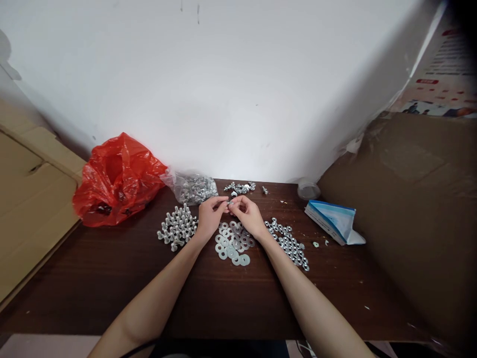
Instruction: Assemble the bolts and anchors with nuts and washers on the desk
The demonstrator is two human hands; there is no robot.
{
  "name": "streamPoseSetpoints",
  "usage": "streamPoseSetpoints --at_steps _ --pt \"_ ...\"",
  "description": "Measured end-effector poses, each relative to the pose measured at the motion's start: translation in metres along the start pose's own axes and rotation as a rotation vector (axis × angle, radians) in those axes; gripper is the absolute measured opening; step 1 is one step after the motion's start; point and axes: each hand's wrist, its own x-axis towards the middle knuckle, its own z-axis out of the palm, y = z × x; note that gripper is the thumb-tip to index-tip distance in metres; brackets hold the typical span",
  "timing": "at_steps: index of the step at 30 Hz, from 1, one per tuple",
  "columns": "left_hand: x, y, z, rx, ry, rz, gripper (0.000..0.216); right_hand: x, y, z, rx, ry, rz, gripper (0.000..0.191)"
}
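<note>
My left hand and my right hand meet above the middle of the table, fingertips pinched together. Between them is a small silver bolt, mostly covered by the fingers; whether a washer or nut sits on it I cannot make out. Flat washers lie in a loose pile below the hands. Left of my left hand, several bolts stand on their heads. Flanged nuts are spread beside my right forearm. Just beyond the fingers lies a cluster of bolts with washers and nuts on them.
On the dark wooden table, a clear bag of metal hardware and a red plastic bag lie back left. A clear plastic tub and a blue-white packet are at right. Cardboard and a white wall border the table.
</note>
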Motion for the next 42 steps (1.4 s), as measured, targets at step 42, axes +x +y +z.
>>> streamPoseSetpoints --at_steps 42 --pt "0.0001 -0.0047 0.0 0.038 -0.008 0.023 0.017 -0.0012 0.0006 0.0009 -0.019 -0.004 -0.029 0.022"
